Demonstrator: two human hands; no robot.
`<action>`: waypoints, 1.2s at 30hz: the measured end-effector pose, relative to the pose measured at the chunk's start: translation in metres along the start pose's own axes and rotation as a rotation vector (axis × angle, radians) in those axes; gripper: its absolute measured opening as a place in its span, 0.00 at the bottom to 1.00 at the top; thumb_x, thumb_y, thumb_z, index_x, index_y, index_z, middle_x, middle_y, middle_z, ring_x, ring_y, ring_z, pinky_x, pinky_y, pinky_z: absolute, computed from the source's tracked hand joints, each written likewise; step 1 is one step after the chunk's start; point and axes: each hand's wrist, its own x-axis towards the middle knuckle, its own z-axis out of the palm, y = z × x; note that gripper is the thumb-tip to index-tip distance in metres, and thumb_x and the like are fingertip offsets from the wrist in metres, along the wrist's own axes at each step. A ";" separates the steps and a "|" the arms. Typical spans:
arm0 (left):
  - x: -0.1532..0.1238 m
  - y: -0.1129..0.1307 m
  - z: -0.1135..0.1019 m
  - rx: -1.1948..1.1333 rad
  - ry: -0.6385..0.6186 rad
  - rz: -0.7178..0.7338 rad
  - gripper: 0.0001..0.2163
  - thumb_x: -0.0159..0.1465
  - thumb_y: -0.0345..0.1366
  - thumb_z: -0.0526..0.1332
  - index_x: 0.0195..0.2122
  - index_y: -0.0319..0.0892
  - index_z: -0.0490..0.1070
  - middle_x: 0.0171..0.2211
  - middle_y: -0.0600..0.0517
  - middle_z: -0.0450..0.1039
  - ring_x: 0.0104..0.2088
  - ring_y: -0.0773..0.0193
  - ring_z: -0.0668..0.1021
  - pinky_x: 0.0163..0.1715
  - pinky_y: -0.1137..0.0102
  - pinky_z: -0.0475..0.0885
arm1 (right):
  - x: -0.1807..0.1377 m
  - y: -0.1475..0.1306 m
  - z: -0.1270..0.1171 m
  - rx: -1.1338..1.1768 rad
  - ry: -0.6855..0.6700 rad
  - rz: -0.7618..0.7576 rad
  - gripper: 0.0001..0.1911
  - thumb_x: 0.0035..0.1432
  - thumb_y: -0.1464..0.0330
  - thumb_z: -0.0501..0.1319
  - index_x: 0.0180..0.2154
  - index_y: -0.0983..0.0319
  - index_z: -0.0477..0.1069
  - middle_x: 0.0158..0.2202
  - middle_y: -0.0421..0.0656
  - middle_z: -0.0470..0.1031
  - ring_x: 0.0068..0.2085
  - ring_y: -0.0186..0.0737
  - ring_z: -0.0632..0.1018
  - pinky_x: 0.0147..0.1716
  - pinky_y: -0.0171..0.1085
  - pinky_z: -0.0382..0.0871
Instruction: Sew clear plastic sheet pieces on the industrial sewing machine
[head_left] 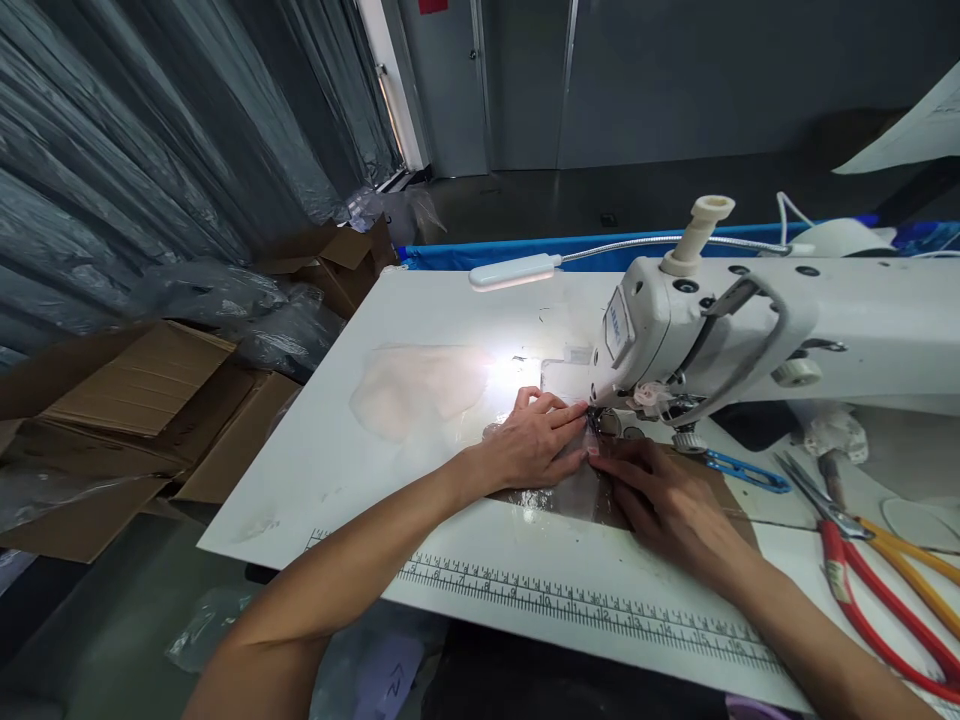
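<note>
A thin, clear plastic sheet (579, 496) lies on the sewing machine bed, its glossy edge catching the light. My left hand (534, 442) rests on it with the fingers stretched out, their tips close to the presser foot (595, 420). From the other side my right hand (667, 495) has its index finger and thumb at the sheet, just in front of the needle area; its lower fingers are curled and partly hidden. Above both hands stands the white head of the sewing machine (645, 330).
A lit lamp (514, 272) on a bendable neck shines on the white table (300, 480). Red-handled scissors (847, 580), yellow-handled scissors (911, 550) and a blue thread snipper (746, 470) lie at right. Open cardboard boxes (142, 390) stand at left. A printed ruler (540, 597) runs along the front edge.
</note>
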 end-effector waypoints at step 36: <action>-0.003 0.005 -0.004 0.028 0.079 0.086 0.13 0.66 0.39 0.55 0.45 0.42 0.76 0.47 0.48 0.76 0.37 0.61 0.75 0.52 0.54 0.63 | 0.002 0.000 0.003 -0.032 0.059 -0.025 0.20 0.62 0.71 0.51 0.53 0.57 0.71 0.45 0.49 0.71 0.40 0.43 0.76 0.38 0.44 0.75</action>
